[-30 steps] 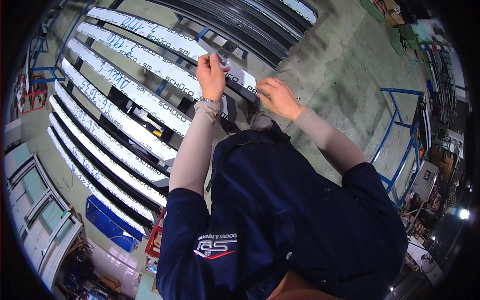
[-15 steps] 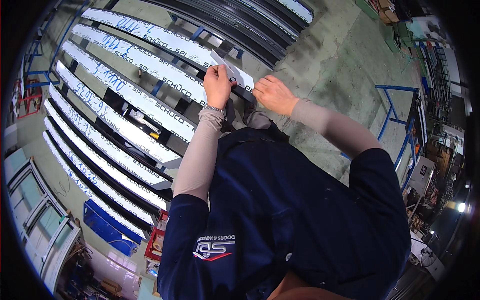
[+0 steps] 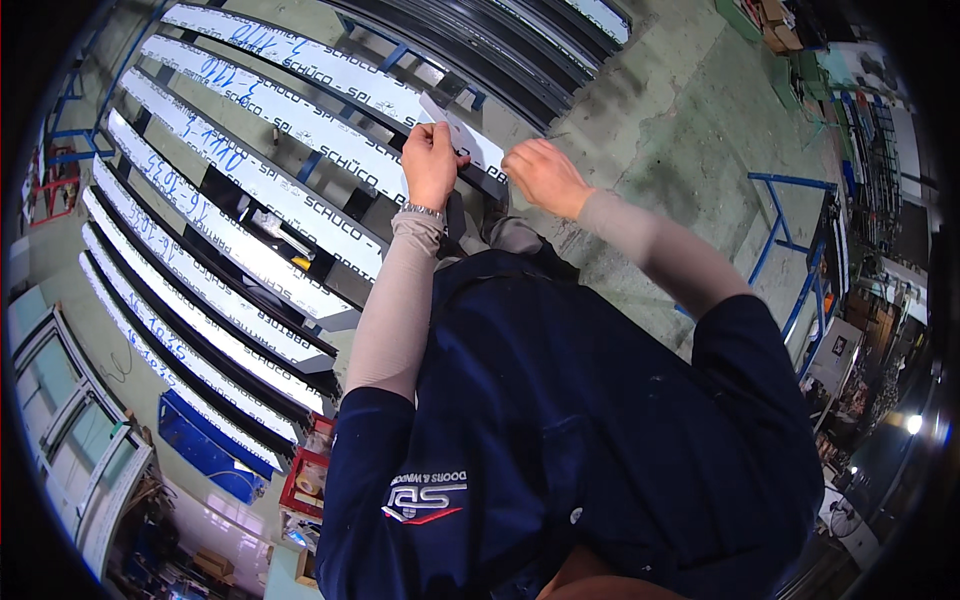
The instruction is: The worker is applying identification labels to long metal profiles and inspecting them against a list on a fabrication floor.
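Note:
Long profiles with white printed film lie side by side, and both my hands are at the near end of one film-covered profile (image 3: 487,152). My left hand (image 3: 430,172) is closed in a pinch over it, on the lower end of a thin white strip (image 3: 432,112) that stands up beside the fingers. My right hand (image 3: 548,178) is just right of the profile's end, its fingers curled together at the edge. Whatever is between the right fingertips is too small to make out.
Several more film-covered profiles (image 3: 250,205) with blue handwriting rest on blue supports at left. Dark profiles (image 3: 480,50) lie beyond. A blue metal frame (image 3: 790,185) stands at right on the green floor (image 3: 660,170). A red box (image 3: 308,480) and a blue panel (image 3: 215,440) are at lower left.
The view has shifted slightly, so the profiles sit a little higher and further left. Both hands stay at the profile's end, with the right fingers slightly further up and left.

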A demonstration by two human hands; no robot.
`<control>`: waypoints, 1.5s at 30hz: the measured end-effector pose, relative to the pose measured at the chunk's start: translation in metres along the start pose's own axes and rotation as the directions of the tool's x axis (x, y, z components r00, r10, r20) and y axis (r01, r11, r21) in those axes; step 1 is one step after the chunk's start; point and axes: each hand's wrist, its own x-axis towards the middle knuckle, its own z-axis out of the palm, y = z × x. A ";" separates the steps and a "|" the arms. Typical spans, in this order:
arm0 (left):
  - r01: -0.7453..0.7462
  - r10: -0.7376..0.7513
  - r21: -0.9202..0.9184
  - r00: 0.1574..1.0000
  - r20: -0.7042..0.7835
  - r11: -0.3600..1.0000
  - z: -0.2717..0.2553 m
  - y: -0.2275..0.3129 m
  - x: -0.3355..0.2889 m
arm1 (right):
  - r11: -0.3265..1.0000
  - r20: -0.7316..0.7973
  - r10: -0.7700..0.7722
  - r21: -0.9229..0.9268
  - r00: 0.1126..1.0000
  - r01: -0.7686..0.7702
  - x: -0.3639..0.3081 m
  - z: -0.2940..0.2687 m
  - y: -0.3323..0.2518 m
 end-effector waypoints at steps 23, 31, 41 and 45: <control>-0.163 0.169 0.323 0.986 0.008 0.932 0.000 -0.008 -0.019 | 0.996 0.188 -0.060 -0.047 0.980 0.070 0.010 -0.004 0.007; -0.188 0.149 0.521 0.982 0.115 0.833 0.007 0.008 -0.041 | 0.888 -0.026 0.267 0.395 0.963 -0.236 -0.010 0.001 -0.005; -0.255 0.124 0.689 0.964 0.235 0.678 0.012 0.009 -0.040 | 0.907 -0.004 0.266 0.340 0.964 -0.249 -0.008 0.006 -0.007; -0.185 0.083 0.736 0.981 0.174 0.651 0.017 0.010 -0.040 | 0.905 -0.014 0.268 0.347 0.963 -0.246 -0.009 0.007 -0.006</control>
